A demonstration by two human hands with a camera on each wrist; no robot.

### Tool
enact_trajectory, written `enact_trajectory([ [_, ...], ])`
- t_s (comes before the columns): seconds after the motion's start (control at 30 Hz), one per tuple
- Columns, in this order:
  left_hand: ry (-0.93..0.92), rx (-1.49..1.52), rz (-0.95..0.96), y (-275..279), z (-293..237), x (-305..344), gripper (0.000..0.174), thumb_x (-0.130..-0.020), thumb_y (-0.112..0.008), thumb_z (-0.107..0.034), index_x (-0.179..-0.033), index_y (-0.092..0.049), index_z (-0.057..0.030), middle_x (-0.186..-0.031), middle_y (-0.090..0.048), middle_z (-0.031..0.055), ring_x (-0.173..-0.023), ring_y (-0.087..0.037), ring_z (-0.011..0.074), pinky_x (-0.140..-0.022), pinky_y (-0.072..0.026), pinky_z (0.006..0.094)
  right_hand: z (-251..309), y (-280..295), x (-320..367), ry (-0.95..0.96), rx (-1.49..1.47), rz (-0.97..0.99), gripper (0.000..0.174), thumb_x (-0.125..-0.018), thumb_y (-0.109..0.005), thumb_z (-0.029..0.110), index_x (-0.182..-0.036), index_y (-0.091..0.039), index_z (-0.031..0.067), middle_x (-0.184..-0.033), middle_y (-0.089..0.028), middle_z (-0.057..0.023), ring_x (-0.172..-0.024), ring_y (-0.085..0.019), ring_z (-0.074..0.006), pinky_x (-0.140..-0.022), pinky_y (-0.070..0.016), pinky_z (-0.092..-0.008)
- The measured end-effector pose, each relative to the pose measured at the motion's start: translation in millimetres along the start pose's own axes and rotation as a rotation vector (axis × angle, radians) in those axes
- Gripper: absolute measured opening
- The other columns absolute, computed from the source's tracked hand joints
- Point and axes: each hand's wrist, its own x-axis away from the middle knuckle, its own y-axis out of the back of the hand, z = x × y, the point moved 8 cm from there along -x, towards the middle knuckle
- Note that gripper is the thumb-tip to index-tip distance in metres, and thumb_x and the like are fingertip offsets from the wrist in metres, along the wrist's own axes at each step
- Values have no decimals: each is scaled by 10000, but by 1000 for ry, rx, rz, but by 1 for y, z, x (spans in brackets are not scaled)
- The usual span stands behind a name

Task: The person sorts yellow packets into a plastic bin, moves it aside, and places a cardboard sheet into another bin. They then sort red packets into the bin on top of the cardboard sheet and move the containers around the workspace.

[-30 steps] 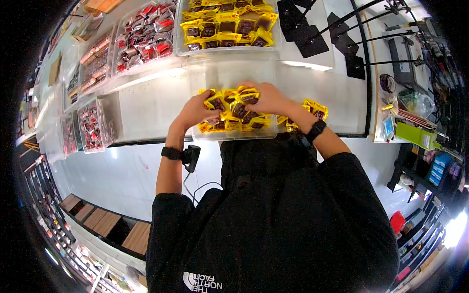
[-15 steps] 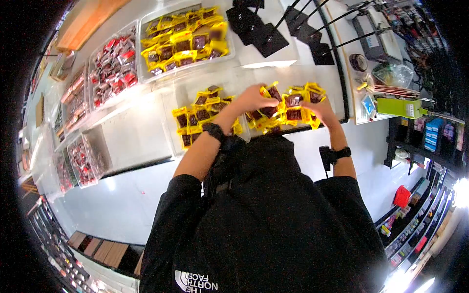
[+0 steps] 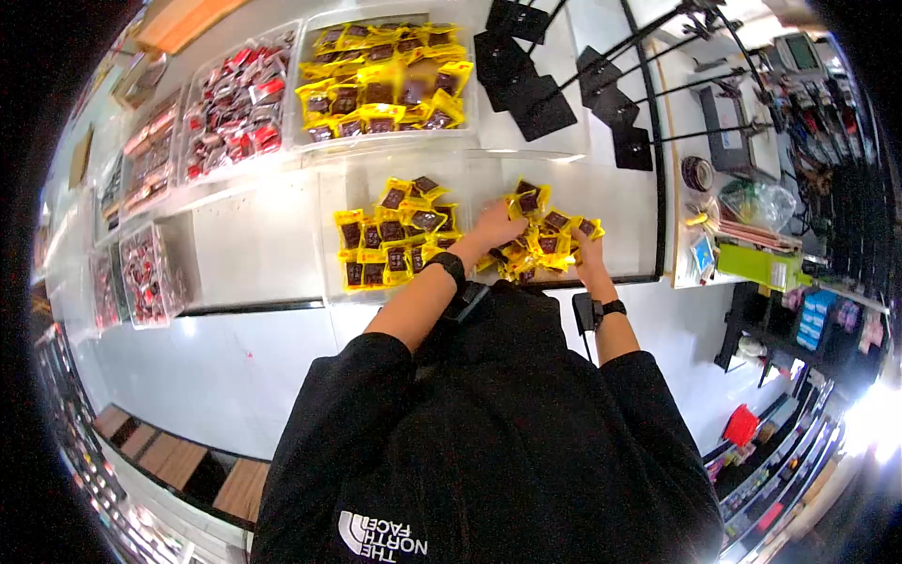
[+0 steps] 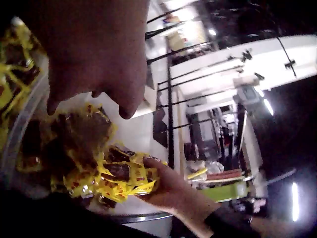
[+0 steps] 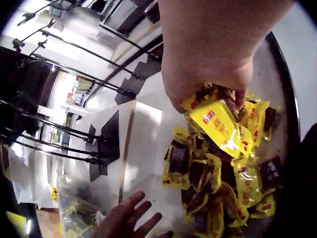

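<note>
Small yellow packets with dark brown contents lie in a loose pile [image 3: 550,246] on the table, right of a clear plastic tray [image 3: 352,183]. Over the left side of this pile is my left hand [image 3: 496,227], its fingers spread and straight in the right wrist view. My right hand [image 3: 589,258] grips several packets [image 5: 215,124] at the pile's right side, fingers curled round them. More of the same packets [image 3: 390,235] sit inside the tray, beside my left forearm.
Behind the tray stands a large bin of yellow packets [image 3: 381,89], with a bin of red-and-clear packets [image 3: 240,108] to its left. Black stands with flat square bases [image 3: 545,108] occupy the back right. A black edge [image 3: 660,188] borders the table's right side.
Both hands were among packets in the tray a second ago; they have moved right to the loose pile. Since half a second ago, the left hand's fingers have come away from the packets.
</note>
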Motion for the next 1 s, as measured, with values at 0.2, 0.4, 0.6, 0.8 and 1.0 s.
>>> enact_trajectory([
  [0.2, -115, 467, -269, 105, -3, 6, 221, -808, -511, -119, -1006, -555, -30, -955, -594, 139, -885, -561, 292, -785, -437, 342, 60, -5, -13, 344, 858, -383, 520, -707, -646, 235, -1130, -441, 11, -1058, -518, -138, -973, -505, -269, -829, -406, -406],
  [0.4, -4, -92, -799, 199, 114, 32, 335, -764, -573, -175, -1049, -505, -13, -946, -577, 215, -848, -563, 364, -771, -449, 413, 104, -153, 74, 764, 638, 134, 379, -755, -577, 180, -1089, -489, 23, -1030, -535, -176, -973, -511, -325, -861, -392, -397],
  [0.6, 261, -244, -417, 184, 147, 27, 569, -770, -531, -401, -1107, -428, 47, -1028, -514, 326, -961, -510, 451, -832, -420, 470, 49, -290, 97, 693, 613, 632, 424, -763, -554, 202, -1112, -466, -24, -1089, -518, -219, -1010, -501, -343, -888, -383, -401],
  [0.8, 430, -228, -264, 177, 161, 17, 591, -797, -507, -411, -1120, -404, 73, -1017, -535, 327, -970, -525, 437, -825, -428, 458, 17, -325, 59, 633, 1283, 428, 478, -825, -451, 274, -1159, -424, -66, -1086, -498, -278, -1052, -461, -393, -925, -356, -452],
  [1.0, 446, -141, -375, 168, 204, 4, 490, -754, -593, -323, -1039, -504, 66, -952, -588, 265, -918, -564, 395, -777, -452, 428, 3, -328, 42, 453, 1110, 527, 535, -853, -445, 334, -1179, -397, -88, -1090, -501, -285, -1022, -482, -414, -894, -397, -449],
])
